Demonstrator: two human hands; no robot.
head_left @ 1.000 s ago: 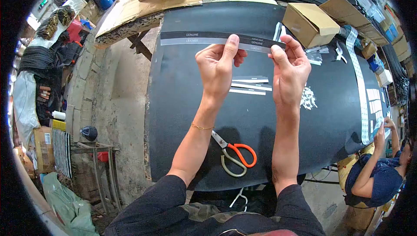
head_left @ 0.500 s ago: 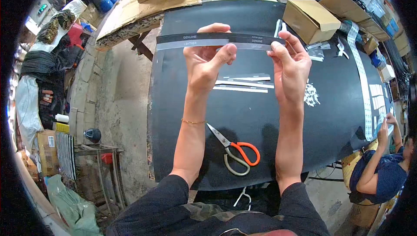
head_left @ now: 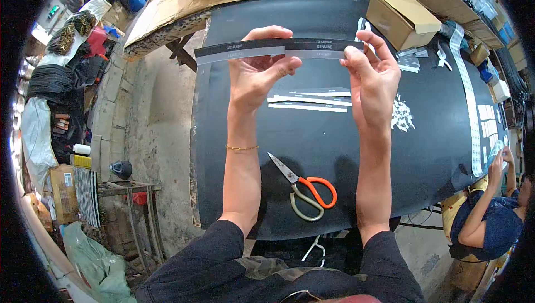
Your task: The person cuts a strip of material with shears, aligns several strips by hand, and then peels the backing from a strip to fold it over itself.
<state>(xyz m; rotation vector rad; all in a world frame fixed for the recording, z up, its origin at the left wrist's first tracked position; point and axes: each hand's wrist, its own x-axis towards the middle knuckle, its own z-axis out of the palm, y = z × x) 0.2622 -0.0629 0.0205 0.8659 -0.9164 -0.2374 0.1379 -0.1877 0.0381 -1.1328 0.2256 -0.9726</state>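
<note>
My left hand [head_left: 251, 84] and my right hand [head_left: 373, 83] hold a long black-and-grey label strip [head_left: 223, 50] level above the table. White print on it reads "GENUINE" and "LEATHER". My left fingers lie behind the strip's middle, with the thumb in front at its lower edge. My right thumb and fingers pinch its right end. Nearer my body, scissors [head_left: 313, 191] with one orange and one grey handle lie with blades slightly apart. Several cut label strips [head_left: 309, 107] rest on the table beyond them, between my forearms.
The black table [head_left: 267, 191] carries a pile of small white scraps [head_left: 402, 114], an open cardboard box [head_left: 402, 16] and a long printed white strip [head_left: 471, 110]. At the right edge a co-worker [head_left: 485, 219] handles a pale strip. A metal stand [head_left: 131, 188] stands left of the table.
The held strip has shifted slightly left and tilts a little more. My left hand has moved slightly left. The co-worker's hands are lower, at a pale strip.
</note>
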